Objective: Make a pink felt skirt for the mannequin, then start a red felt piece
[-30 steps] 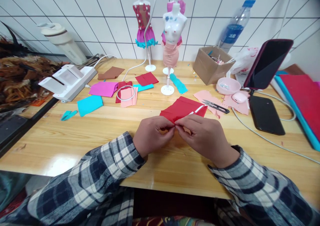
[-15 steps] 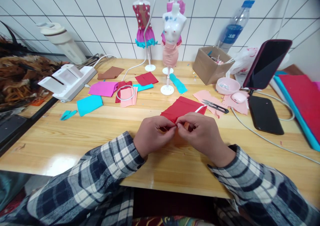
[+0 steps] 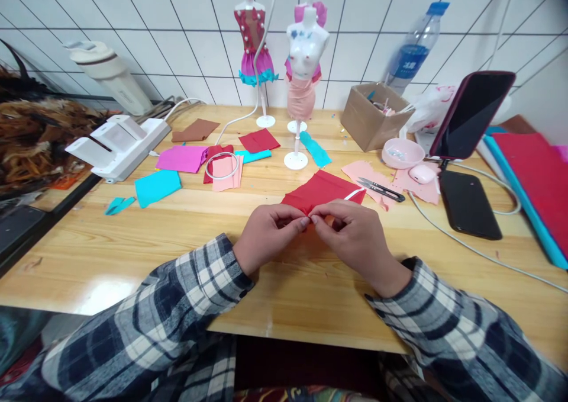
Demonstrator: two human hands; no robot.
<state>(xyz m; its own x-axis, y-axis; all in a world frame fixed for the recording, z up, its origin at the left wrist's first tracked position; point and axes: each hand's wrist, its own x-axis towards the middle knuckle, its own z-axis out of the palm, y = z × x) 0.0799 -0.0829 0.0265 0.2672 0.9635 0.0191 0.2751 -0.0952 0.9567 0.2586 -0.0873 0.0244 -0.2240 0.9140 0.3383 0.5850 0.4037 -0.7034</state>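
A piece of red cloth (image 3: 323, 190) lies in front of me, its near edge pinched between my fingertips. My left hand (image 3: 270, 231) grips that edge with thumb and forefinger. Close against it, nearly touching, my right hand (image 3: 352, 236) pinches the same edge. The cloth is gathered where the fingertips meet, and the fingers hide part of it. A thin white strip (image 3: 354, 193) lies on the cloth's right side. Just right of the cloth, black-handled thread snips (image 3: 381, 190) rest on pink cloth scraps (image 3: 364, 176).
Behind stand a bare-chested white mannequin (image 3: 307, 52) in a pink skirt and a dressed one (image 3: 254, 47). Left lie magenta cloth (image 3: 181, 158), turquoise cloth (image 3: 157, 187) and a white charging dock (image 3: 128, 147). Right are a cardboard box (image 3: 375, 118), pink bowl (image 3: 403, 153) and black phone (image 3: 470, 203).
My left hand has shifted slightly up and left along the cloth's edge. The gathered red edge shows a little more at the fingertips. Both hands keep their pinch.
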